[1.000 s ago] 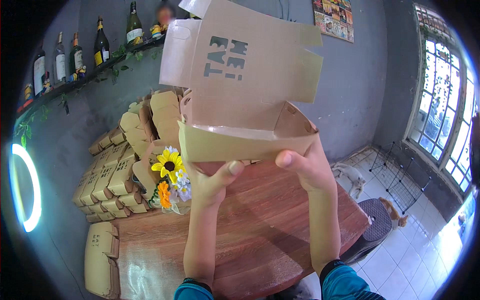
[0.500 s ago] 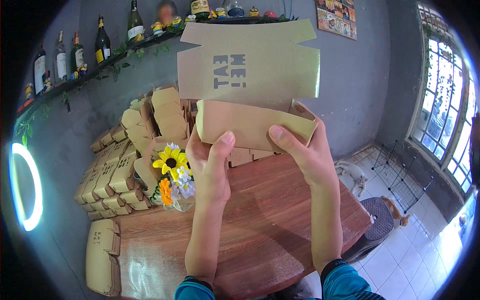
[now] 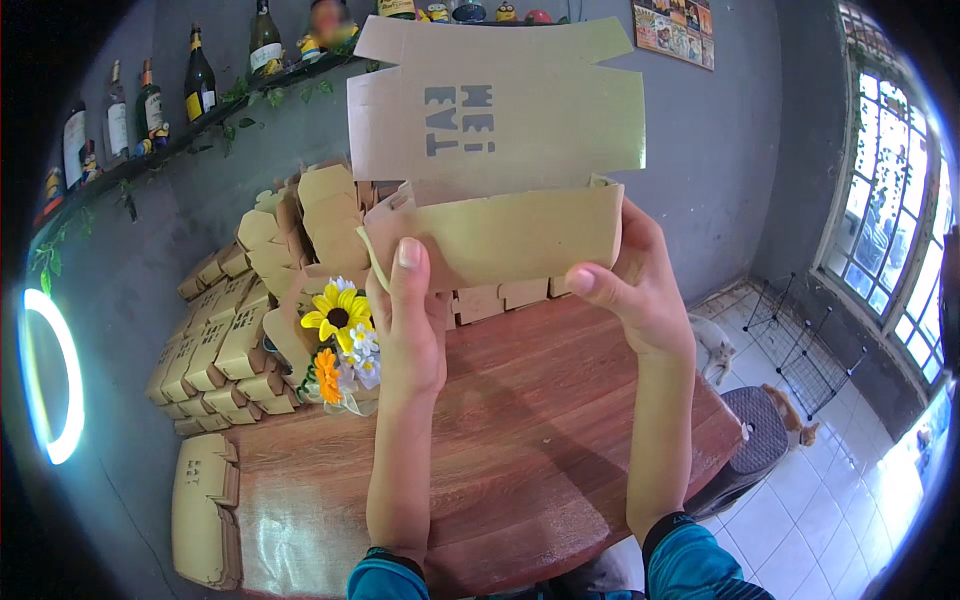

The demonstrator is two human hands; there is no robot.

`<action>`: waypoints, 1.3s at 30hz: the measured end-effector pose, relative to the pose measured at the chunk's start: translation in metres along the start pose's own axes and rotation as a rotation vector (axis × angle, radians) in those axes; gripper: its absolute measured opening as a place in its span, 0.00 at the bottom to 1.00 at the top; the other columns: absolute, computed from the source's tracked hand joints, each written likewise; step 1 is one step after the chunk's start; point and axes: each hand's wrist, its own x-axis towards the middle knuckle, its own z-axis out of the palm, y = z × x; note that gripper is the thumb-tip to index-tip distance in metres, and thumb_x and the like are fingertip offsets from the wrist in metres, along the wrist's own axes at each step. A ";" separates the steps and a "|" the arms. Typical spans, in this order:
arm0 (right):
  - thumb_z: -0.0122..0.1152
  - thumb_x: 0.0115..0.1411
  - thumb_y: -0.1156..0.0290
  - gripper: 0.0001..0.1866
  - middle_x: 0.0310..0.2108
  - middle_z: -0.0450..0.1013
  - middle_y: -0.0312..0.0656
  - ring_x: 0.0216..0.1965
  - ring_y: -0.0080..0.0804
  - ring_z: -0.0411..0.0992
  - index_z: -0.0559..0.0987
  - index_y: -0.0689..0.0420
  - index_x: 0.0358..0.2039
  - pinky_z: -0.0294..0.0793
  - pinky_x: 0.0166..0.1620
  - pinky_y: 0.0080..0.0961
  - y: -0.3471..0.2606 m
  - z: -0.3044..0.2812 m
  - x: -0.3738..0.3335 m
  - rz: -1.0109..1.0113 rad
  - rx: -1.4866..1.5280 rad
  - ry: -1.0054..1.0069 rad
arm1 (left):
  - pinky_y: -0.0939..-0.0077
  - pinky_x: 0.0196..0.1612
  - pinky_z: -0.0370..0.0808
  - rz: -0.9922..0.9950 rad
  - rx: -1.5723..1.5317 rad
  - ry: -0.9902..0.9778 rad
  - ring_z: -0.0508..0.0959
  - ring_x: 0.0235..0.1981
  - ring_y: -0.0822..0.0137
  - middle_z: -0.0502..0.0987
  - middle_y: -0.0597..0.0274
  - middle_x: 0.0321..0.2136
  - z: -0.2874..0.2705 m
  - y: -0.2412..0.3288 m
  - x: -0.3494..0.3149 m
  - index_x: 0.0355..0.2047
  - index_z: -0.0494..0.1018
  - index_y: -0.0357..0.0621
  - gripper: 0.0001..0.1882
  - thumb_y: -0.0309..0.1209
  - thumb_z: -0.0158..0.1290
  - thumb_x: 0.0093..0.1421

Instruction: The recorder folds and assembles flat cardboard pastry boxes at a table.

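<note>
Between my hands, above the table, is a brown cardboard food box [image 3: 510,240] with its printed lid standing up and spread at the far side. Its front wall is folded upright, and a flap sticks out at the left corner. My left hand [image 3: 408,320] grips the left end, thumb pressed on the front wall and fingers hidden behind. At the right end, my right hand [image 3: 640,285] supports the box with its fingers behind and under it; that thumb lies along the lower front edge. The inside of the box is mostly hidden by the front wall.
Folded boxes [image 3: 215,345] are piled at the table's far left, beside artificial flowers [image 3: 340,335]. A stack of flat cardboard blanks [image 3: 205,510] lies at the near left of the wooden table [image 3: 520,430]. Right of it are a stool [image 3: 752,430], a wire rack [image 3: 805,355] and two cats.
The box has risen slightly and its tilt has changed. My right thumb has slid from the front wall to its lower edge; the left corner flap now stands out.
</note>
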 end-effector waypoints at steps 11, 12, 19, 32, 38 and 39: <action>0.49 0.68 0.55 0.43 0.70 0.49 0.57 0.69 0.46 0.52 0.43 0.67 0.71 0.56 0.66 0.38 0.024 0.008 0.005 -0.208 -0.393 0.198 | 0.69 0.61 0.67 0.297 0.462 -0.121 0.70 0.55 0.69 0.71 0.60 0.55 0.007 -0.014 0.003 0.63 0.61 0.36 0.29 0.47 0.41 0.73; 0.46 0.68 0.51 0.43 0.71 0.47 0.57 0.70 0.47 0.50 0.43 0.66 0.71 0.53 0.67 0.39 0.025 0.008 0.004 -0.219 -0.419 0.183 | 0.70 0.60 0.67 0.325 0.480 -0.080 0.71 0.54 0.70 0.72 0.59 0.54 0.005 -0.014 0.003 0.62 0.63 0.35 0.28 0.46 0.43 0.72; 0.36 0.70 0.40 0.44 0.73 0.41 0.58 0.73 0.52 0.41 0.45 0.63 0.71 0.45 0.70 0.41 0.014 0.006 0.002 -0.357 -0.668 0.113 | 0.86 0.35 0.64 0.458 0.600 -0.052 0.67 0.33 0.82 0.72 0.65 0.40 0.003 0.000 0.001 0.60 0.66 0.33 0.25 0.41 0.44 0.72; 0.58 0.58 0.71 0.30 0.47 0.61 0.37 0.44 0.22 0.63 0.61 0.59 0.59 0.65 0.44 0.18 0.005 -0.008 -0.003 -0.181 0.035 -0.003 | 0.64 0.62 0.64 0.130 -0.018 -0.159 0.65 0.63 0.61 0.56 0.50 0.67 -0.006 0.019 0.009 0.71 0.43 0.39 0.43 0.41 0.53 0.65; 0.58 0.60 0.68 0.20 0.40 0.62 0.34 0.36 0.18 0.61 0.68 0.58 0.52 0.61 0.37 0.15 0.002 -0.012 -0.002 -0.002 -0.038 0.091 | 0.62 0.64 0.60 0.040 0.127 -0.208 0.64 0.63 0.61 0.61 0.49 0.64 -0.026 0.014 0.016 0.70 0.47 0.39 0.42 0.44 0.53 0.65; 0.57 0.60 0.68 0.18 0.38 0.62 0.33 0.34 0.16 0.60 0.69 0.59 0.50 0.61 0.35 0.15 0.000 -0.013 -0.002 0.032 -0.088 0.098 | 0.64 0.63 0.62 0.013 0.130 -0.189 0.66 0.61 0.62 0.63 0.50 0.62 -0.027 0.014 0.017 0.68 0.51 0.37 0.39 0.45 0.52 0.66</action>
